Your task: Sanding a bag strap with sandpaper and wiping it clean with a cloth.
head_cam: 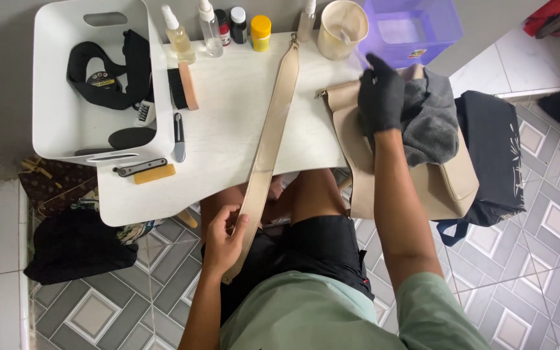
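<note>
Pinching the lower end of the long beige strap [264, 152] with the bare left hand [223, 238], thumb and fingers closed on its edge just above the lap. Running diagonally, that strap, from the lap up across the white table [228, 110] toward the row of small bottles [218, 29] at the far edge. Looking flat, limp and light, probably leather-like and a little slick, so likely better held by the edge or near the metal end than mid-length, where it would sag. Pressing down with the black-gloved right hand [382, 94], fingers curled around a grey cloth [432, 120] on top of the beige bag [416, 168], which is lying at the table's right edge and overhanging it. Seeming soft-sided and floppy, the bag, needing support from below. Keeping the right forearm stretched straight forward, the left elbow bent close to the body. Sitting nearby: a white bin [56, 110] and a cream cup [341, 29].
</note>
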